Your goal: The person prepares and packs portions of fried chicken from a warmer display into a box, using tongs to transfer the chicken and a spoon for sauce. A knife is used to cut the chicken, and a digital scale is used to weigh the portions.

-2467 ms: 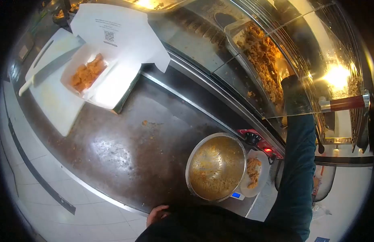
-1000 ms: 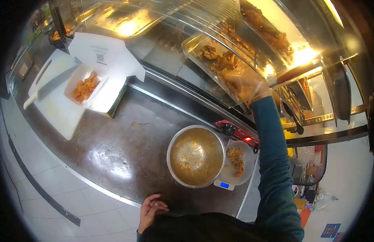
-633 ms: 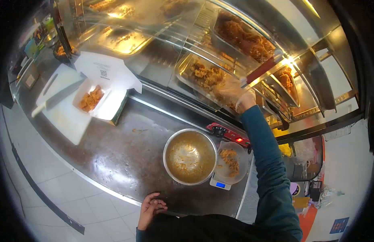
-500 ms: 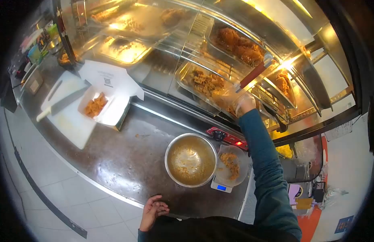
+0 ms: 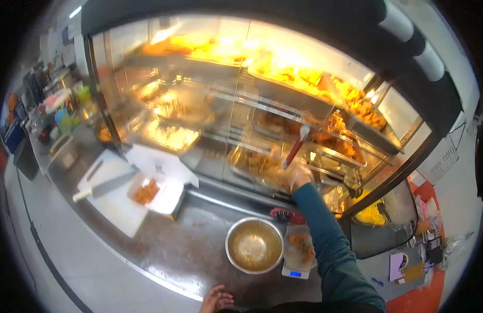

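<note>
My right hand (image 5: 302,175), in a clear glove, reaches into the heated display case over a tray of fried pieces (image 5: 257,163). Its fingers are blurred, and I cannot make out what they hold. Beside it is a dark red handle (image 5: 295,153). At the bottom edge, my left hand (image 5: 217,300) hovers by the counter edge with nothing in it, fingers loosely curled and apart. A steel bowl (image 5: 254,245) stands on the counter. Right of it, a clear container of fried pieces (image 5: 300,247) rests on a scale (image 5: 295,273).
At the left, a knife (image 5: 103,187) lies on a white cutting board (image 5: 127,216), beside an open paper box (image 5: 170,195) with fried pieces. The case's metal frame (image 5: 225,188) runs behind the bowl. Papers and a tape roll (image 5: 399,262) lie at the right.
The view has tilted upward, showing more of the case's upper shelf, and the counter items appear lower. My right hand remains inside the case, and my left hand remains near the counter edge.
</note>
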`<action>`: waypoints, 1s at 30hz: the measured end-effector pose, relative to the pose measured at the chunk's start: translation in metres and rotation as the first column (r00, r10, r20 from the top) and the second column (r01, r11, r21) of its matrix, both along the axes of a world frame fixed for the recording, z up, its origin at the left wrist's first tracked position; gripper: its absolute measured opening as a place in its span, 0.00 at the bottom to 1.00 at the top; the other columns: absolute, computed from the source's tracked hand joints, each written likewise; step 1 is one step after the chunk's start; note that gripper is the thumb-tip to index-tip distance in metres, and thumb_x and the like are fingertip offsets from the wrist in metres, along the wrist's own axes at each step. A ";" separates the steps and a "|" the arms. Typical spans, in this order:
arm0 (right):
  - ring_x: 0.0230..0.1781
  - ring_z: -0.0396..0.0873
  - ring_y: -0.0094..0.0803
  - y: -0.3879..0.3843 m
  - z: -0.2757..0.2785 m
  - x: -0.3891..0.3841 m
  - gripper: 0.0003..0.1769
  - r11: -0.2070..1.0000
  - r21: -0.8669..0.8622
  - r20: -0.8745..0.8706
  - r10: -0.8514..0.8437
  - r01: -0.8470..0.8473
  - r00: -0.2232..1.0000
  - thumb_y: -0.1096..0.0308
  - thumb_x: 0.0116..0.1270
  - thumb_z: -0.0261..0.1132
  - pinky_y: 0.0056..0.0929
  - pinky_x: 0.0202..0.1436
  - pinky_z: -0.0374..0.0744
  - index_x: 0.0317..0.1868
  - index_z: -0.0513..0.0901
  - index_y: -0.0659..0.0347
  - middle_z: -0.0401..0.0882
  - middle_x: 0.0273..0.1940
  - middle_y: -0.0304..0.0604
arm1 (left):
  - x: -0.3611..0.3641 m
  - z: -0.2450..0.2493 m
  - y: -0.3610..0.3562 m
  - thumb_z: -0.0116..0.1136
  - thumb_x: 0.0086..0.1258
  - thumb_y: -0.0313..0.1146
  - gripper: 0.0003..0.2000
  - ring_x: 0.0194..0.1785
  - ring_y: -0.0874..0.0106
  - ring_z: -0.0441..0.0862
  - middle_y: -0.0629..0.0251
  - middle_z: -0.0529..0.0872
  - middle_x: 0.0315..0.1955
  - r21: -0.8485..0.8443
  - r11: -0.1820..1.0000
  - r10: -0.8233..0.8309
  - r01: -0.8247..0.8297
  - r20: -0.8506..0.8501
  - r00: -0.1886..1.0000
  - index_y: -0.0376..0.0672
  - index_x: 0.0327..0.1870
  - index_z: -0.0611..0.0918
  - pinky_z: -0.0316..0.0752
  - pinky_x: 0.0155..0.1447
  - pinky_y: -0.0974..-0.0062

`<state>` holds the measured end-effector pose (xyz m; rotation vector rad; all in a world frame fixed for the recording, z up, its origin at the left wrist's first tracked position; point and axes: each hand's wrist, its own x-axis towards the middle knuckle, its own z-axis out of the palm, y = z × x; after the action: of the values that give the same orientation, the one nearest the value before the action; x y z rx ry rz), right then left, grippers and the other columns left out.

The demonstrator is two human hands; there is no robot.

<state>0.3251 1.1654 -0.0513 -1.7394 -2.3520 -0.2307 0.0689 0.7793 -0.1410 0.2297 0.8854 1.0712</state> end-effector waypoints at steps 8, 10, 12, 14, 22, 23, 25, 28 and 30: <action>0.31 0.76 0.43 -0.020 0.046 -0.036 0.15 0.996 0.025 -0.147 0.087 -0.084 0.985 0.57 0.55 0.53 0.36 0.31 0.73 0.31 0.78 0.59 0.78 0.31 0.49 | 0.002 0.009 0.003 0.51 0.62 0.41 0.23 0.33 0.68 0.79 0.58 0.79 0.35 0.052 0.997 -0.061 0.058 0.056 0.997 0.42 0.55 0.62 0.78 0.35 0.70; 0.32 0.76 0.44 -0.022 0.049 -0.038 0.15 0.994 -0.002 -0.173 0.112 -0.114 0.979 0.56 0.55 0.52 0.37 0.32 0.73 0.32 0.77 0.59 0.78 0.31 0.50 | 0.002 0.011 0.003 0.51 0.62 0.41 0.23 0.33 0.69 0.79 0.58 0.78 0.35 0.070 0.996 -0.066 0.061 0.071 0.995 0.42 0.55 0.62 0.78 0.35 0.70; 0.33 0.76 0.44 -0.023 0.050 -0.039 0.16 0.988 -0.035 -0.197 0.139 -0.148 0.970 0.55 0.55 0.52 0.37 0.33 0.73 0.32 0.77 0.60 0.78 0.31 0.50 | 0.001 0.016 -0.001 0.50 0.63 0.40 0.22 0.33 0.70 0.79 0.58 0.78 0.36 0.049 0.997 -0.059 0.056 0.070 0.996 0.42 0.55 0.62 0.77 0.35 0.71; 0.33 0.76 0.45 -0.023 0.048 -0.038 0.16 0.985 -0.045 -0.215 0.151 -0.165 0.965 0.55 0.55 0.52 0.37 0.34 0.73 0.32 0.76 0.60 0.77 0.31 0.50 | 0.001 0.011 -0.003 0.49 0.63 0.39 0.21 0.34 0.69 0.78 0.58 0.78 0.37 0.070 0.996 -0.065 0.058 0.105 0.992 0.42 0.55 0.63 0.76 0.37 0.71; 0.42 0.74 0.45 -0.067 0.084 -0.041 0.20 0.966 -0.065 0.240 0.259 -0.251 0.936 0.68 0.56 0.51 0.37 0.40 0.75 0.50 0.66 0.66 0.71 0.41 0.62 | 0.003 0.004 -0.004 0.44 0.66 0.34 0.17 0.38 0.66 0.78 0.56 0.78 0.37 0.080 0.996 -0.050 0.040 0.137 0.989 0.42 0.55 0.63 0.74 0.43 0.69; 0.42 0.73 0.46 -0.065 0.068 -0.033 0.19 0.953 -0.005 0.110 0.301 -0.303 0.947 0.70 0.54 0.54 0.38 0.41 0.75 0.48 0.67 0.65 0.70 0.42 0.61 | 0.003 0.007 -0.005 0.44 0.66 0.35 0.17 0.39 0.66 0.78 0.56 0.77 0.37 0.082 0.996 -0.050 0.041 0.117 0.992 0.42 0.55 0.63 0.75 0.43 0.69; 0.46 0.70 0.49 -0.073 0.065 -0.020 0.18 0.875 0.187 0.149 0.425 -0.447 0.893 0.71 0.49 0.58 0.39 0.44 0.74 0.44 0.70 0.60 0.67 0.45 0.61 | 0.003 0.006 -0.006 0.44 0.66 0.35 0.17 0.39 0.66 0.78 0.56 0.77 0.37 0.086 0.995 -0.049 0.041 0.097 0.994 0.42 0.55 0.63 0.75 0.43 0.68; 0.45 0.69 0.50 -0.093 0.064 -0.001 0.15 0.922 0.140 0.042 0.358 -0.360 0.933 0.67 0.51 0.57 0.41 0.46 0.71 0.42 0.72 0.59 0.63 0.49 0.62 | 0.001 0.000 -0.004 0.44 0.66 0.35 0.18 0.40 0.65 0.78 0.56 0.77 0.38 0.079 0.995 -0.066 0.059 0.096 0.993 0.42 0.56 0.62 0.75 0.43 0.68; 0.44 0.68 0.51 -0.092 0.053 0.010 0.15 0.883 0.259 0.082 0.384 -0.392 0.920 0.68 0.52 0.57 0.40 0.46 0.72 0.43 0.72 0.58 0.64 0.47 0.60 | 0.001 0.006 -0.006 0.43 0.66 0.36 0.19 0.40 0.65 0.77 0.56 0.77 0.39 0.075 0.994 -0.083 0.077 0.084 0.993 0.41 0.56 0.62 0.75 0.44 0.65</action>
<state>0.3347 1.0736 0.0020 -1.1202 -2.4858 -0.4848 0.0702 0.7737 -0.1352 0.2746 0.7546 1.0318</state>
